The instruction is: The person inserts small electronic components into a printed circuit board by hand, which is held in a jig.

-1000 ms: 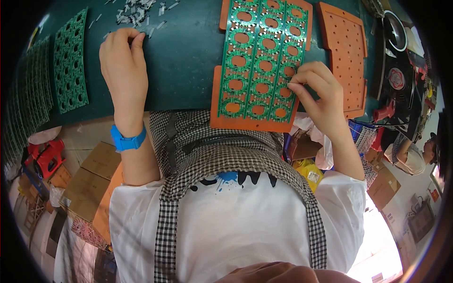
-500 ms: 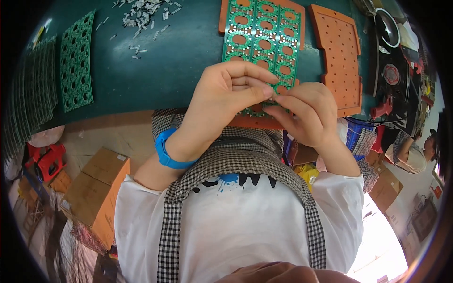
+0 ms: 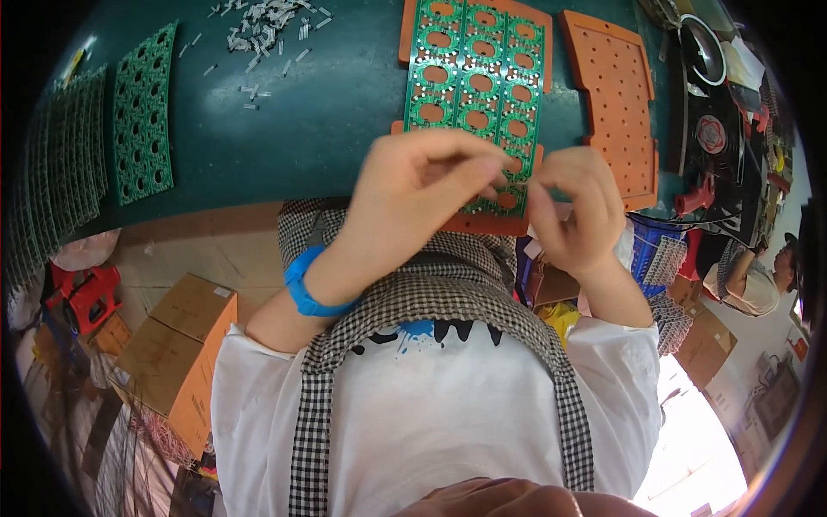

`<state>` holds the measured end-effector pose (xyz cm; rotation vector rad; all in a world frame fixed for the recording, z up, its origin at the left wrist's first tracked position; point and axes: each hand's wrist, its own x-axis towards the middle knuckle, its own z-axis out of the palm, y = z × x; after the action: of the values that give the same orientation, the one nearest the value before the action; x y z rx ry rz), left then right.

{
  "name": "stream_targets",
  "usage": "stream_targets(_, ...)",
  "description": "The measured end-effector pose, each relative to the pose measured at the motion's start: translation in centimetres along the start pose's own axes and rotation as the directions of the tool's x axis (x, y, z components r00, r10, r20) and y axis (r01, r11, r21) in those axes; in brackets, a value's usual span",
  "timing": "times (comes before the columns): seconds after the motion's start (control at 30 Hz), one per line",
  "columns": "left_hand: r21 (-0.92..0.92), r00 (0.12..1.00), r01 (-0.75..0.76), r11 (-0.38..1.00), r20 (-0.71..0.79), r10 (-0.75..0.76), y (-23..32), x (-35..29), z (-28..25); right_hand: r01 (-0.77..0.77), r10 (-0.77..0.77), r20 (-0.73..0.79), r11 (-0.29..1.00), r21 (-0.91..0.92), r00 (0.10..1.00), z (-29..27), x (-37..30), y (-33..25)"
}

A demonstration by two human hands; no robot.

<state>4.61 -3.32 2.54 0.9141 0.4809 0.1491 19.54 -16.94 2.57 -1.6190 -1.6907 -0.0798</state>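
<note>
A green circuit board panel [image 3: 480, 84] with rows of oval holes lies on an orange-brown fixture plate [image 3: 484, 224] in front of me. My left hand [image 3: 426, 185], with a blue band [image 3: 312, 284] at its wrist, hovers over the near end of the panel, thumb and fingers pinched together. Just right of it, past the panel's near right edge, is my right hand [image 3: 581, 207], fingers curled towards the thumb. A gap separates the two hands. Anything between either hand's fingertips is too small to make out. Both hands hide parts of the panel's near rows.
Small clear-and-white pieces [image 3: 263, 30] lie scattered at the far left of the green table [image 3: 250, 155]. Another green panel [image 3: 145, 112] stands beside a row of panels [image 3: 56, 164]. At right lies a second orange-brown plate [image 3: 616, 103]; a cardboard box [image 3: 177, 340] stands below left.
My hands have come apart: the right has drawn away from the left fingertips towards the right. My left hand has stayed over the panel, shifting slightly.
</note>
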Motion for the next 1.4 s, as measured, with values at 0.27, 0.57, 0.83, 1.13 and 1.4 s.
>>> stream_targets(0.27, 0.95, 0.601, 0.29, 0.116, -0.275, 0.75, 1.8, -1.7, -11.1, -0.387, 0.365, 0.246, 0.921, 0.045, 0.898, -0.3, -2.9, 0.6)
stream_targets(0.57, 0.978, 0.572, 0.207, 0.024, -0.141, 0.808, 1.6, 0.4, -13.0, -0.361, 0.345, 0.23, 0.932, 0.03, 0.91, 0.1, -3.2, 0.6)
stream_targets(0.83, 0.917, 0.487, 0.026, 0.398, -0.359, 0.796, 1.1, -0.2, -12.6, -0.314, 0.318, 0.16, 0.948, -0.053, 0.935, 0.8, -4.2, 0.2)
stream_targets(1.13, 0.993, 0.468, 0.115, 0.016, -0.068, 0.881, 1.9, 0.1, -13.2, -0.27, 0.274, 0.149, 0.962, -0.046, 0.95, -0.2, -3.2, -0.1)
stream_targets(1.4, 0.964, 0.962, -0.267, 0.0, 0.267, 0.058, 2.3, -3.0, -6.6, -0.481, 0.523, -0.105, 0.662, -0.575, 0.846, -4.5, -3.1, 7.2)
